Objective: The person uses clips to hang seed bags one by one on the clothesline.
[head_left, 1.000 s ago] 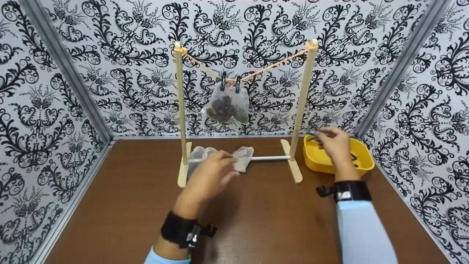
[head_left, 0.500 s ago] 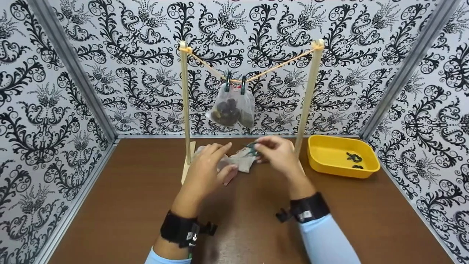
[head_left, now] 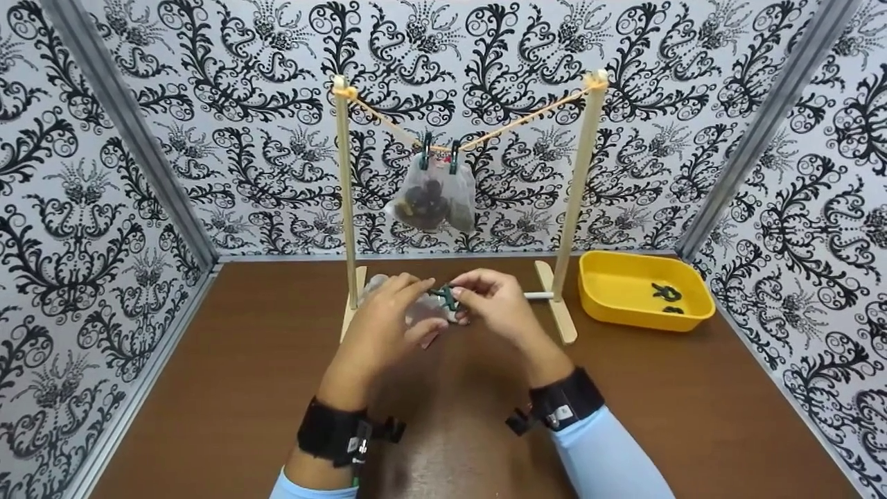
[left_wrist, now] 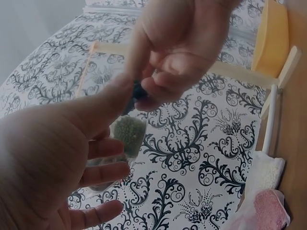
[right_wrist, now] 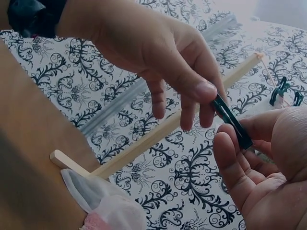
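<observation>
Between both hands is a dark green spring clip (head_left: 447, 298). My right hand (head_left: 495, 301) pinches it with thumb and fingertips. My left hand (head_left: 384, 315) has its thumb at the other end of the clip in the right wrist view, where the clip (right_wrist: 233, 122) spans from hand to hand; its other fingers are loosely bent. Below the hands, a small translucent bag with pink contents (left_wrist: 269, 211) and a bag with whitish contents (left_wrist: 265, 175) lie by the stand's base, mostly hidden by my left hand in the head view.
A wooden stand (head_left: 582, 166) holds a sagging orange cord (head_left: 523, 126). Two dark clips (head_left: 454, 158) fix translucent bags with dark contents (head_left: 423, 204) to it. At right, a yellow tub (head_left: 617, 315) contains more clips (head_left: 665, 292). Patterned walls enclose the brown table (head_left: 263, 388).
My right hand has come left from the yellow tub with a clip to meet my left hand. My left hand has moved slightly left, staying above the small bags.
</observation>
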Demonstrator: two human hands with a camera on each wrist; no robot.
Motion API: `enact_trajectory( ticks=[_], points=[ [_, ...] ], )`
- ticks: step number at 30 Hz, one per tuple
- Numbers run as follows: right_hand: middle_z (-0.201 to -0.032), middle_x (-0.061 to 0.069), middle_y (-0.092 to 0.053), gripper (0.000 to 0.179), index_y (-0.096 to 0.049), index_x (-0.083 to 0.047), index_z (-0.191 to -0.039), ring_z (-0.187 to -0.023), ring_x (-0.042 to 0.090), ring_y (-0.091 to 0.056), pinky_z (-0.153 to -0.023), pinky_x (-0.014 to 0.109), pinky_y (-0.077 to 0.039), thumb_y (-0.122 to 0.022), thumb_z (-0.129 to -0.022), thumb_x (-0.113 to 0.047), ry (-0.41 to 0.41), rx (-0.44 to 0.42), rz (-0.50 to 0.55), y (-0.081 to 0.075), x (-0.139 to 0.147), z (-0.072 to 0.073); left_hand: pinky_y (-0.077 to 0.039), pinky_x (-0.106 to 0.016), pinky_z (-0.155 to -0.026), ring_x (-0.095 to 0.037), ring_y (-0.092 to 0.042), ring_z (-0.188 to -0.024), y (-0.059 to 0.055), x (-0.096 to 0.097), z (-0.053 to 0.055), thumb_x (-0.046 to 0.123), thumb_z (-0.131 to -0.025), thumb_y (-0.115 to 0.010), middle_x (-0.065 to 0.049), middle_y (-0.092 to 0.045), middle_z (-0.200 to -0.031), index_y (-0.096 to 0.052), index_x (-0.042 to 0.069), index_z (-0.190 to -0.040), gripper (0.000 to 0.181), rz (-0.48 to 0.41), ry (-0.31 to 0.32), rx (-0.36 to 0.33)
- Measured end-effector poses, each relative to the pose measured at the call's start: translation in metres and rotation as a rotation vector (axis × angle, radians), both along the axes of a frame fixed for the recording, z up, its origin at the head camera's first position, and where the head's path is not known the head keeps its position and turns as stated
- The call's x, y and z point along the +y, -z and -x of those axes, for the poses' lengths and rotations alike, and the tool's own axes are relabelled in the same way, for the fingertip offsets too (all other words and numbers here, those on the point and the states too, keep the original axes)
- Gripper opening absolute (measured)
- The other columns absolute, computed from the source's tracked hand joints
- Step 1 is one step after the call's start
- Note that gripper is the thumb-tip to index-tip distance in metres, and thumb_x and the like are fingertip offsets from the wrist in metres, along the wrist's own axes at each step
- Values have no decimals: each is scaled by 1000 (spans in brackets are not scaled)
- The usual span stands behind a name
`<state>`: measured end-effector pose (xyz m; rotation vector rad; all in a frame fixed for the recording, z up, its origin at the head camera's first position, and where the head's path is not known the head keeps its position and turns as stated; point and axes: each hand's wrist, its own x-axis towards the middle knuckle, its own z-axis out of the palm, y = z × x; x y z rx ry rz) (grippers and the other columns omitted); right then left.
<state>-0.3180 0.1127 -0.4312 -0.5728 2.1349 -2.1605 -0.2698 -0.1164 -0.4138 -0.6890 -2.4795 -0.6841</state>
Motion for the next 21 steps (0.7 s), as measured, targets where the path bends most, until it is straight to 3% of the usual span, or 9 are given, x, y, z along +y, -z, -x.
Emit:
enact_trajectory(
  ticks=[6, 10, 13, 17, 21],
  points=[
    [-95, 1, -80, 23, -73, 14, -124, -72, 13, -76, -70, 31, -70, -73, -107, -2, 1, -12, 8, 3, -1, 1, -56, -53, -111, -29, -75, -111, 1, 0, 0, 38, -99, -90, -6, -80, -120, -80, 7, -136, 50, -12, 11, 72],
    [-115, 14, -80, 29, -72, 15, -128, -91, 19, -81, -81, 37, -73, -63, -116, -11, 30, -8, -27, 17, -6, 6, -62, -51, -104, -33, -76, -108, 2, -3, 1, 27, -99, -89, -11, -79, -118, -80, 1, -131, 42, -40, 2, 132],
    [-132, 22, -78, 28, -76, 7, -129, -117, 28, -79, -99, 42, -71, -64, -116, -14, 19, 61, -251, 36, -9, 13, -68, -48, -95, -33, -77, -103, 2, -5, 1, 18, -96, -90, -13, -79, -113, -81, -2, -127, 38, -69, -50, 170],
    [-141, 23, -77, 29, -77, 2, -133, -137, 42, -71, -123, 58, -57, -74, -108, -12, -95, 156, -572, 54, -11, 13, -71, -48, -86, -31, -78, -96, 2, -6, 0, 14, -94, -90, -12, -80, -106, -83, -1, -121, 32, -97, -127, 195],
    [-154, 24, -70, 41, -72, -1, -144, -146, 46, -65, -130, 63, -48, -78, -107, -18, -190, 173, -733, 62, -15, 8, -71, -49, -81, -32, -79, -90, 1, -6, 0, 14, -95, -90, -12, -81, -101, -85, 0, -113, 24, -124, -163, 216]
  ],
)
